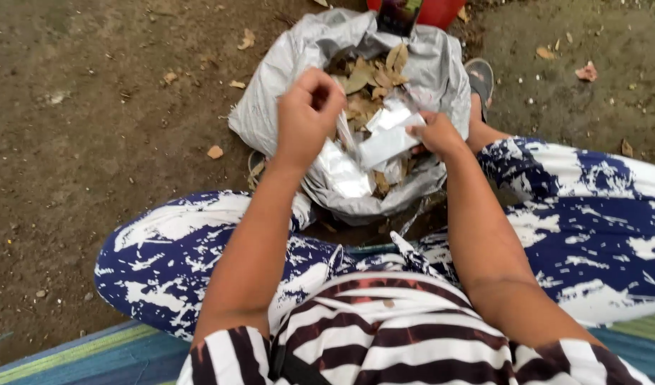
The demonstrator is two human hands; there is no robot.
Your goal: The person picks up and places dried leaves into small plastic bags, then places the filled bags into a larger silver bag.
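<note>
Upper centre: grey plastic bag, open, contains dry brown leaves. Left hand clenched on the bag's near rim. Right hand grasps a silvery wrapper inside the bag.

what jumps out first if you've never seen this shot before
The grey plastic bag of dry brown leaves, open on the dirt ground at upper centre, draws the eye first. Both hands are at its mouth: the left hand is closed on the near edge, and the right hand grips a shiny silver wrapper. Blue-and-white patterned trousers frame the bag below.
</note>
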